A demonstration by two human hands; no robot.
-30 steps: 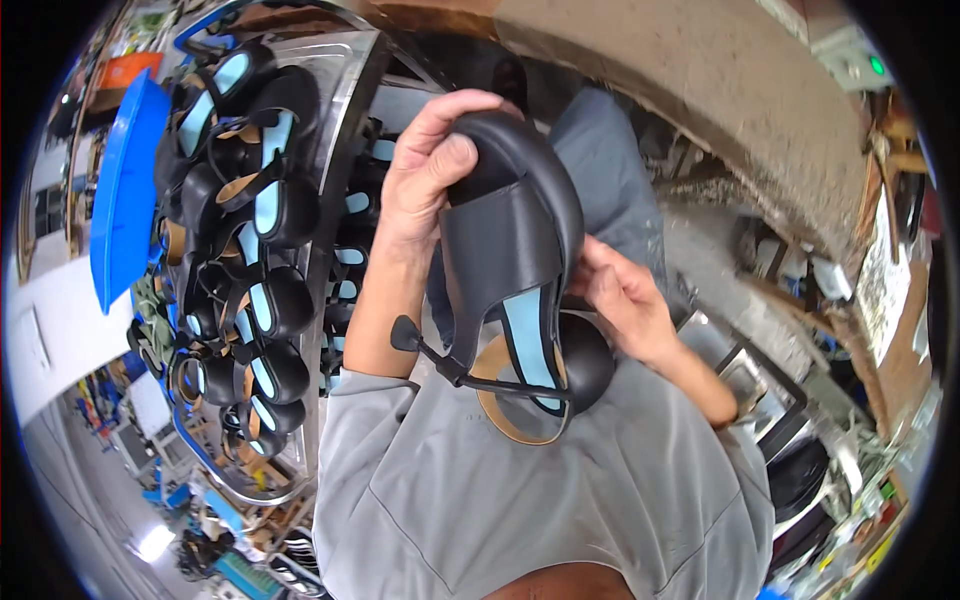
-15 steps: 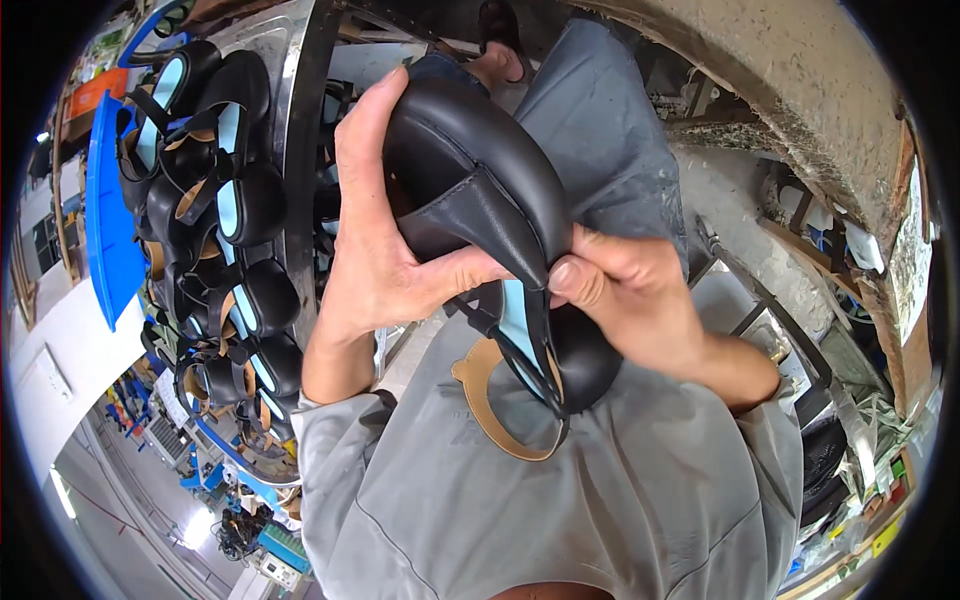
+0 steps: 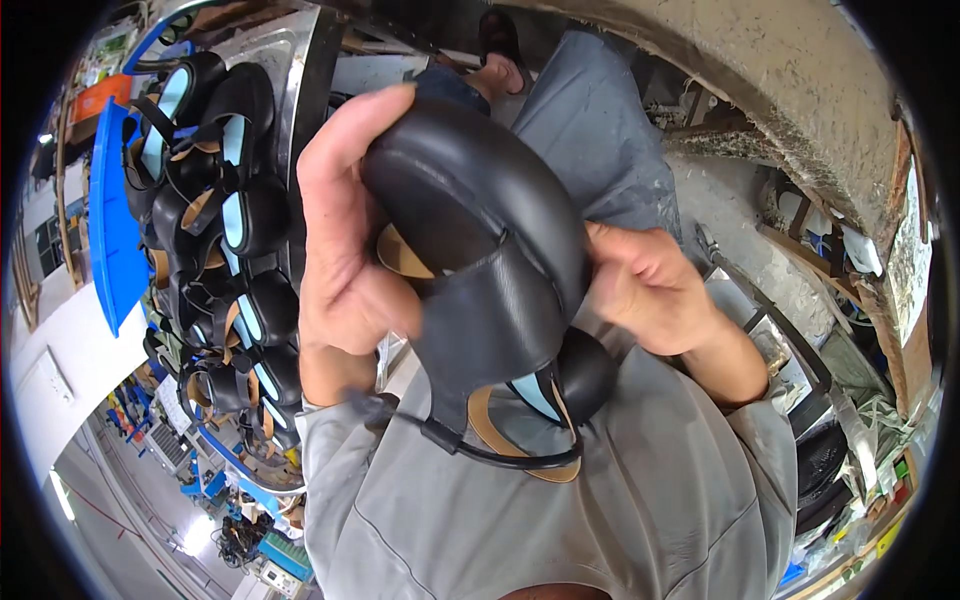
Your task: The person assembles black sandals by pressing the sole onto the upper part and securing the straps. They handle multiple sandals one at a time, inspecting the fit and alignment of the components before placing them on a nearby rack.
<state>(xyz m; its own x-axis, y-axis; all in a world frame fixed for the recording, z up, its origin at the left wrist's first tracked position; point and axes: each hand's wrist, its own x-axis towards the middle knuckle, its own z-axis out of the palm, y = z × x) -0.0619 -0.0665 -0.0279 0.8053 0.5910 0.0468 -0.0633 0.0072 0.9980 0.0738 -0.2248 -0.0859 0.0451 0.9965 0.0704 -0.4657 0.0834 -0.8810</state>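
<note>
Two hands are gripping one black sandal (image 3: 480,250) at the frame's centre: your left hand (image 3: 345,260) is wrapping its fingers around the sole's left edge, your right hand (image 3: 650,285) is pinching the right side. Farther, upper left, more sandals (image 3: 225,230) are lying on a metal tray (image 3: 290,70).

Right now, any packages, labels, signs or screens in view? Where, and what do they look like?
Pale printed sheet: far right, fixed to a brown board, upright rectangle, whitish with dark marks, too blurred to tell more.
Orange crate-like box: upper left, behind the blue plastic panel.
No screens visible; both hands hold a black sandal.
</note>
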